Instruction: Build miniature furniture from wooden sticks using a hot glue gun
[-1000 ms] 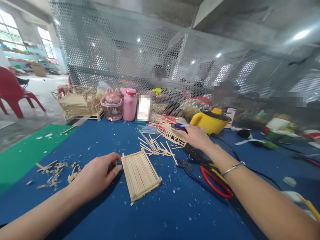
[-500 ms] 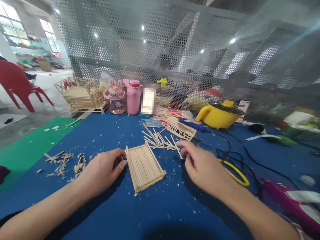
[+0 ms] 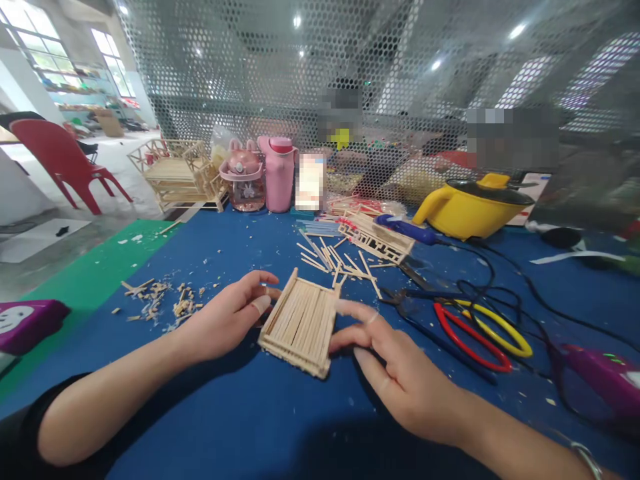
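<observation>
A small shallow tray built of thin wooden sticks [image 3: 300, 320] sits between my hands, low over the blue tabletop and turned slightly. My left hand [image 3: 240, 310] holds its left edge, the fingers partly behind the rim. Along the right side, my right hand [image 3: 395, 367] has its index finger on the far corner and another finger against the edge, the thumb lower and apart. Loose wooden sticks [image 3: 345, 260] lie scattered beyond the tray. Pliers with red handles [image 3: 470, 340] rest right of my right hand.
Stick offcuts [image 3: 160, 300] litter the left. At the back stand a stick-built model [image 3: 180, 173], a pink bottle [image 3: 280, 177], a clear jug [image 3: 247, 187] and a yellow pot [image 3: 465, 207]. A blue glue gun [image 3: 407, 230] trails black cables near a stick frame [image 3: 375, 240].
The tray has turned clockwise. My right hand has come left from the loose sticks to its right edge. The view has shifted, and the red-handled pliers now show.
</observation>
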Available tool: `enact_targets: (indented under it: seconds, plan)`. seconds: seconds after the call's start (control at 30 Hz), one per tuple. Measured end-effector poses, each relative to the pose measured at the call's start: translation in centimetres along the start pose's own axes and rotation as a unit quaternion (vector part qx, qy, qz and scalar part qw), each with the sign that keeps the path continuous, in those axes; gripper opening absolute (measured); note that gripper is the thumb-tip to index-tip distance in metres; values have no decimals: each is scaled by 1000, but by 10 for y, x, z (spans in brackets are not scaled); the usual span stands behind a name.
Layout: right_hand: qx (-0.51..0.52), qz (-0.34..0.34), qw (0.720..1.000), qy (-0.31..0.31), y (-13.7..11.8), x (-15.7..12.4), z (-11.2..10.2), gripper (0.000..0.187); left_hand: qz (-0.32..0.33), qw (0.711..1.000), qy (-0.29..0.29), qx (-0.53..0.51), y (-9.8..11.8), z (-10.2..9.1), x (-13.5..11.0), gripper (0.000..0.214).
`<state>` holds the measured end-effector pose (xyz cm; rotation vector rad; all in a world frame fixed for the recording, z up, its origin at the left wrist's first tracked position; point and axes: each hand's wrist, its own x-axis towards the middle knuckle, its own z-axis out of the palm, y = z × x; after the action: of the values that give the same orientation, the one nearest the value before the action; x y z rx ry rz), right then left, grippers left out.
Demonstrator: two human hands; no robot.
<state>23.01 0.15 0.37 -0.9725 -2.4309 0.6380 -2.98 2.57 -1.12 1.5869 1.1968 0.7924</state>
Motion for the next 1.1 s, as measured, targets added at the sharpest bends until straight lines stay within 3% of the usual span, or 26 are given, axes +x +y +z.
enact_targets:
  seconds: [0.07,0.13,0.23,0.37,0.5,0.67,0.77,0.9,1.03,1.1]
  plan:
    - [-33,-48,998,9,0,-3,1,42,29,1000,0,-9,1,0,1,32]
    - [-64,-70,994,52,4,-4,0,36,45,997,27,47,4,-2,1,37]
    - [-100,-10,989,109,17,3,-6,33,24,980,56,190,10,-5,-1,40]
    - [-132,34,989,57,33,15,-11,38,-38,963,5,265,19,-6,-6,39]
    - [-99,20,995,17,28,16,-9,18,-45,977,-21,206,23,-4,-8,44]
    - [-143,-100,985,-19,9,6,-8,17,-4,987,-28,160,25,-8,-6,53]
    - [-165,-130,978,-6,5,2,-6,15,34,986,21,163,23,-10,-5,54]
    - [-149,-68,985,43,1,-1,6,14,89,963,105,233,21,-13,-5,48]
    - [-134,21,988,80,-8,-6,22,15,79,938,155,301,22,-17,-7,50]
    - [-121,15,989,80,-12,-10,27,11,59,929,161,327,22,-18,-6,52]
